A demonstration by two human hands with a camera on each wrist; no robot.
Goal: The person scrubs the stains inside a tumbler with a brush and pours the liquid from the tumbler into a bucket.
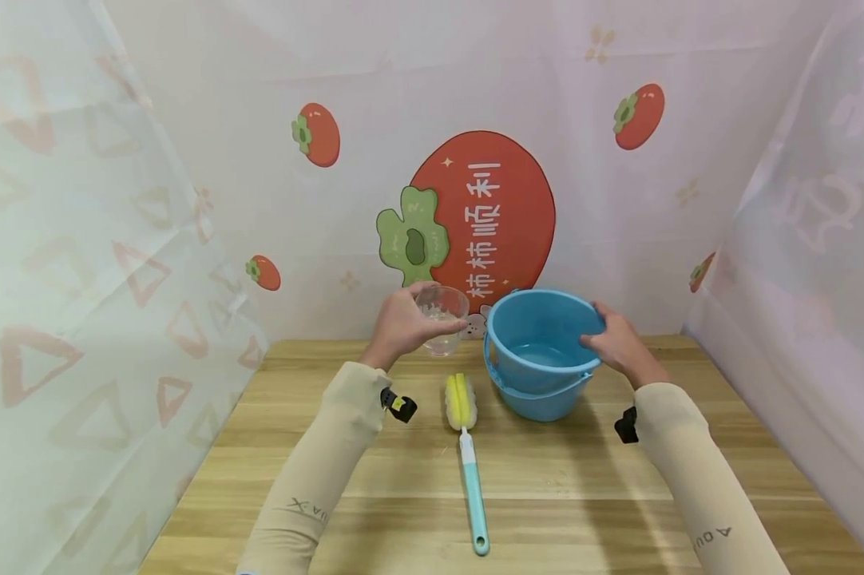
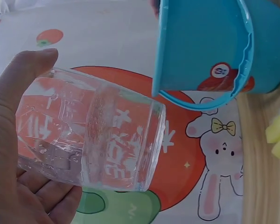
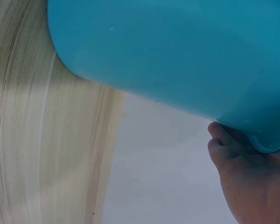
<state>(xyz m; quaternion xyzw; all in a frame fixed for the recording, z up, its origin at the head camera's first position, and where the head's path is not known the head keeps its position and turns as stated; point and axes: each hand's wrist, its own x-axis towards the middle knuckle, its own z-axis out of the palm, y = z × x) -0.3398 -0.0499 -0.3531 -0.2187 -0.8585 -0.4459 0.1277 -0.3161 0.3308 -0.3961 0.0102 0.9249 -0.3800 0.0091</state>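
My left hand (image 1: pixel 403 326) grips a clear cup (image 1: pixel 441 307) above the back of the table, left of the blue bucket (image 1: pixel 536 382). In the left wrist view, thumb and fingers wrap the cup (image 2: pixel 95 133), and droplets show on its wall. The bucket stands at the table's back, its opening facing me, with its handle hanging down the front. At the bucket's right rim, my right hand (image 1: pixel 617 345) holds on with the thumb inside. The right wrist view shows fingers (image 3: pixel 219 140) against the bucket's outer wall (image 3: pixel 168 51).
A bottle brush (image 1: pixel 473 483) with a yellow and white sponge head lies on the wooden table (image 1: pixel 374 511), in front of the cup and bucket. Behind the table hangs a white cloth (image 1: pixel 245 144) printed with persimmons; more cloth hangs at both sides.
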